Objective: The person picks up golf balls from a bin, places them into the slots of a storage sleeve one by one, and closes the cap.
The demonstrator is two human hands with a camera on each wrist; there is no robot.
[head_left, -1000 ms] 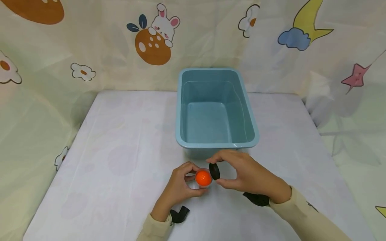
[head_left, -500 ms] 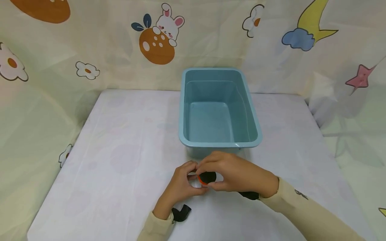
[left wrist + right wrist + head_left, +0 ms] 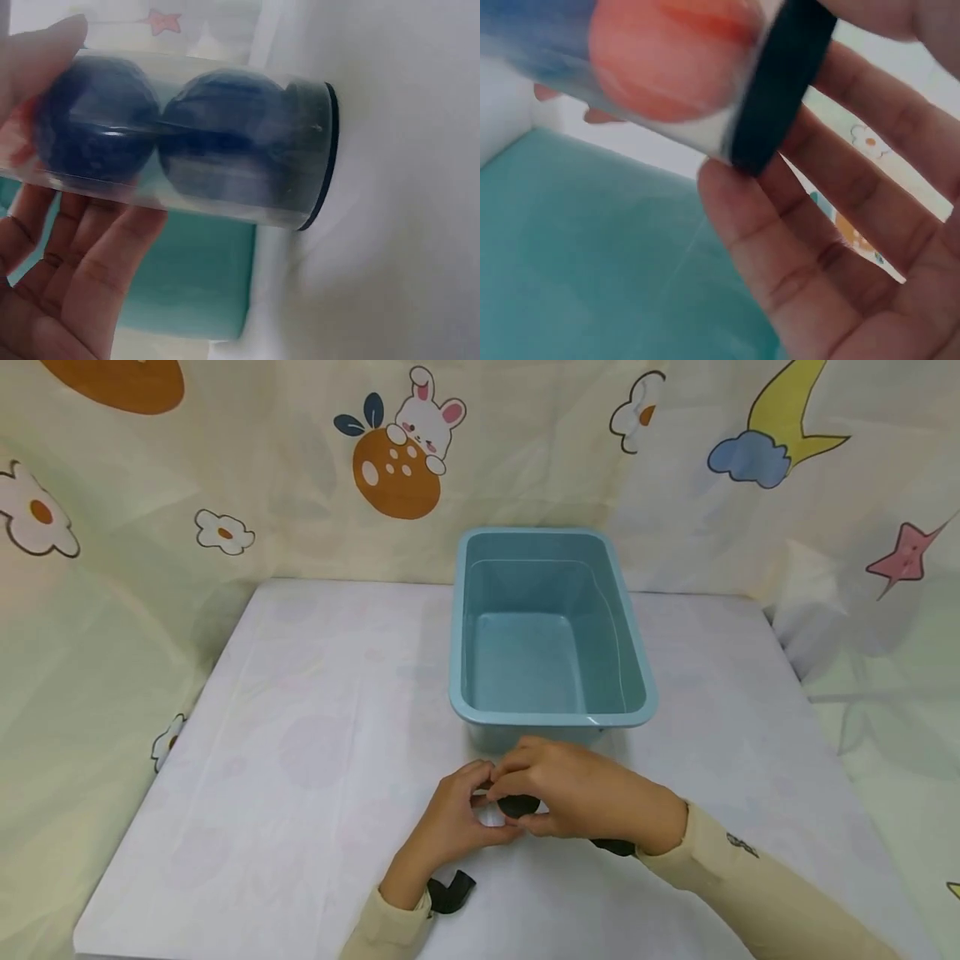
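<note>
My left hand [image 3: 459, 814] grips a clear tube [image 3: 304, 142], its thumb and fingers curled round the sides. Through the wall show two dark blue balls [image 3: 97, 124] and, nearest the top, an orange ball [image 3: 667, 60]. A thin black rim [image 3: 334, 150] rings the tube's lower end. With thumb and fingertips, my right hand [image 3: 585, 789] pinches a black cap [image 3: 780, 90] that sits on the upper end. Seen from the head view, the cap covers the orange ball. Whether it is fully seated I cannot tell.
Just beyond my hands a blue-green plastic tub [image 3: 551, 720] stands on the white-covered table [image 3: 300, 735]. A patterned curtain [image 3: 525, 443] hangs behind the table and along its sides.
My right hand has moved left and tilted the black cap from edge-on to flat, bringing it over the tube's top and hiding the orange ball. The left hand keeps its grip.
</note>
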